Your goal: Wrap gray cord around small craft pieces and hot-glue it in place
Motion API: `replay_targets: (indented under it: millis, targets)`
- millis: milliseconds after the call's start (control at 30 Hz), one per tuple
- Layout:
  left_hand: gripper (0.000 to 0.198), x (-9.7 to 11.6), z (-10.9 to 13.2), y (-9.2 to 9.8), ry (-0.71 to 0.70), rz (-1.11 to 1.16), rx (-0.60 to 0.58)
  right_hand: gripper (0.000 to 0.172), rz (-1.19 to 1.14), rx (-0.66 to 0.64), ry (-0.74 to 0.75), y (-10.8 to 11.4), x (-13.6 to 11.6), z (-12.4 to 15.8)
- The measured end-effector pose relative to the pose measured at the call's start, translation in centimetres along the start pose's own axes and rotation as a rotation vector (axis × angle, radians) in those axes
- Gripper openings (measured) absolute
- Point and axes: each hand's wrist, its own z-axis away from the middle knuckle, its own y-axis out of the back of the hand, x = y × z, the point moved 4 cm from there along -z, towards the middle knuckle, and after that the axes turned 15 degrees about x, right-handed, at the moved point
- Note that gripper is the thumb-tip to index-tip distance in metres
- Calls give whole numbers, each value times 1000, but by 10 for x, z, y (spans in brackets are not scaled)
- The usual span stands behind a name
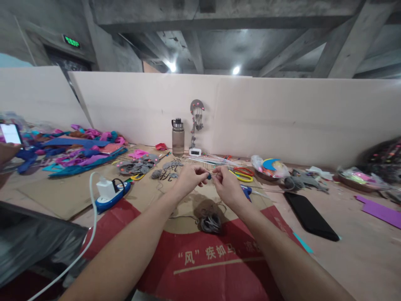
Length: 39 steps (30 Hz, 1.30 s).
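My left hand (193, 178) is closed in a pinch on a small dark teal ball (209, 176) above the cardboard. Close beside it, my right hand (225, 184) also pinches, thumb against fingers; what it holds is too small to make out. A looped bundle of grey yarn (211, 220) lies below both hands on the red-printed cardboard (200, 267). Just right of my right hand are a blue glue gun (247, 191), yellow-handled scissors (244, 177) and red-handled scissors (244, 170).
A water bottle (178, 140) stands near the white partition (266, 113), where a grey hanging ornament (197, 113) is fixed. At left are a blue power strip (112, 198) and felt scraps (78, 146). A black phone (310, 216) lies right. Another person's hand (8, 152) holds a lit phone.
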Motion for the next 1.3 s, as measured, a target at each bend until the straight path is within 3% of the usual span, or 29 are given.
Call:
replay_targets:
  millis: [367,767,1000,1300]
  targets:
    - [11,3,3,-1,-10,11,17,9,-33,41,18,1,-5,1]
    - [13,-15,0,-11,275,343,-119,13,-96,28,-125,0,8,-4]
    - [16,-12,2,-10,205,315,-164,9,-61,43,-102,2,6,-4]
    - [6,-12,-1,-6,218,287,-38,7,-112,68,-94,1,-1,-1]
